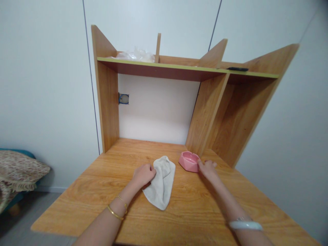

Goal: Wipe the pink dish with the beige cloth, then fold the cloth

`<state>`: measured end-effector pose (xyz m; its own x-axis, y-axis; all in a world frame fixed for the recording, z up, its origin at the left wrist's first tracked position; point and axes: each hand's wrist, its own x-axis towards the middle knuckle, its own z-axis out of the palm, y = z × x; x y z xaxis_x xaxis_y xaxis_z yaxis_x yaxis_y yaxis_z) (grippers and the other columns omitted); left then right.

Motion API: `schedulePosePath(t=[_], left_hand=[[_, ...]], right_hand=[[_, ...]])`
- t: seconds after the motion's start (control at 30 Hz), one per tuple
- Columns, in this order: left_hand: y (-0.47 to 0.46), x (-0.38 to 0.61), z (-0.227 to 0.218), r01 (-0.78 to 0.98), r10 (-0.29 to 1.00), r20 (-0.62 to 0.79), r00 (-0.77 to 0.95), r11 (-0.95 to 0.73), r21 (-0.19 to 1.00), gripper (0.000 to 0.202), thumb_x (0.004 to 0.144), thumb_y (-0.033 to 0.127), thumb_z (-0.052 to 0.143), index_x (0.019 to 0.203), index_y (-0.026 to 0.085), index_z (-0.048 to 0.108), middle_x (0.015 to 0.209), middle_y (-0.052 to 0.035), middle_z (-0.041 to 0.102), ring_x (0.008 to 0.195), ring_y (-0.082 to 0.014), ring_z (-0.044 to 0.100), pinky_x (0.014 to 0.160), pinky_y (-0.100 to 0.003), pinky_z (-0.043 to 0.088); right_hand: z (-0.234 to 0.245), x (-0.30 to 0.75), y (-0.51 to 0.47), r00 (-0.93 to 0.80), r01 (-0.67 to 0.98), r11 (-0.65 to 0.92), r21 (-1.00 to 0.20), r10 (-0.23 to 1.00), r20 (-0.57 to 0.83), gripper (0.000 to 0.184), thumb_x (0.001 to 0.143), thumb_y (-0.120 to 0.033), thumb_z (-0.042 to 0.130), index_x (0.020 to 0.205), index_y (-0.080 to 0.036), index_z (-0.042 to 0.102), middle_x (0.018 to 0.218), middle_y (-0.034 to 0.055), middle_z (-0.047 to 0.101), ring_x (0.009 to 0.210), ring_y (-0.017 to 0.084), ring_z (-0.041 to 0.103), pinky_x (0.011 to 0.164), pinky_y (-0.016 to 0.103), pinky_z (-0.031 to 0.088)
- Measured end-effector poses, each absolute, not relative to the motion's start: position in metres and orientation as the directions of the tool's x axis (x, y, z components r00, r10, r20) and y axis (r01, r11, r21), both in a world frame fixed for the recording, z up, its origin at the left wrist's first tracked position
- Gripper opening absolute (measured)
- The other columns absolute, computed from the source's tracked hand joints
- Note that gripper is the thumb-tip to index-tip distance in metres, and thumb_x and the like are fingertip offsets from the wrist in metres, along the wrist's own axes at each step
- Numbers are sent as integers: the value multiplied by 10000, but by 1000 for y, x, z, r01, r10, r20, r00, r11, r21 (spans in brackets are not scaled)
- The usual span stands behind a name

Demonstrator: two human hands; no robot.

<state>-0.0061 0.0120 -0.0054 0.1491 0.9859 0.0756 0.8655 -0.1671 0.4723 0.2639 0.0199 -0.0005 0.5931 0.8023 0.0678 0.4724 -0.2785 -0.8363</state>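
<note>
A light grey-white cloth (160, 186), partly folded over at its top, lies on the wooden desktop. My left hand (144, 175) is closed at the cloth's left edge, with the fingertips curled and pinching it. To the right of the cloth stands a pink faceted ashtray (189, 163), upright, with an angular rim. My right hand (208, 169) is at the ashtray's right side. One digit appears to touch its rim, while the other fingers are spread away to the right and grip nothing visible.
A wooden desk (84, 191) carries a hutch with upright panels and a shelf (174, 70). Clear plastic bags (137, 54) and a dark flat object (237, 69) lie on the shelf. A wall socket box (124, 98) sits at the back left. A patterned cushion (22, 169) is far left.
</note>
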Motion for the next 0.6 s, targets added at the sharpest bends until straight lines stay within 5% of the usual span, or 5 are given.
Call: schedulePosePath(t=[0.07, 0.17, 0.3, 0.47, 0.6], left_hand=[[13, -7, -4, 863, 985, 68, 160, -173, 475, 297, 771, 300, 381, 807, 148, 634, 835, -119, 669, 804, -233, 602, 661, -289, 405], [16, -11, -4, 833, 975, 42, 219, -209, 513, 305, 783, 312, 368, 767, 136, 616, 777, -89, 650, 727, -194, 578, 593, -252, 377], [20, -19, -6, 705, 930, -14, 367, -269, 656, 325, 779, 382, 402, 722, 113, 577, 675, -36, 578, 599, -133, 489, 506, -222, 314], [24, -28, -8, 452, 766, -72, 638, -297, 841, 373, 646, 473, 596, 734, 111, 571, 637, 11, 528, 570, -89, 418, 512, -201, 321], [29, -31, -11, 451, 777, -108, 621, -241, 859, 554, 468, 423, 743, 891, 117, 556, 760, -10, 591, 649, -119, 496, 566, -213, 393]], right_hand=[[2, 249, 4, 513, 799, -291, -526, 787, 343, 414, 835, -332, 417, 1135, -48, 455, 1162, 267, 468, 931, 300, 593, 734, 390, 466], [4, 218, -10, 249, 949, -151, -275, 897, 365, 389, 862, -323, 354, 1168, -104, 454, 1190, 200, 479, 985, 280, 568, 769, 369, 438], [11, 184, 2, -5, 955, 88, -284, 960, 281, 433, 838, -398, 423, 1147, -103, 498, 1153, 166, 553, 1069, 252, 525, 836, 311, 400], [25, 169, 31, 22, 965, 32, -262, 979, 202, 358, 800, -323, 487, 1084, -120, 568, 1049, 149, 630, 975, 249, 581, 748, 295, 413], [44, 168, 42, 37, 979, 7, -205, 977, 209, 225, 790, -207, 465, 914, -149, 644, 956, 126, 667, 903, 222, 606, 686, 265, 401]])
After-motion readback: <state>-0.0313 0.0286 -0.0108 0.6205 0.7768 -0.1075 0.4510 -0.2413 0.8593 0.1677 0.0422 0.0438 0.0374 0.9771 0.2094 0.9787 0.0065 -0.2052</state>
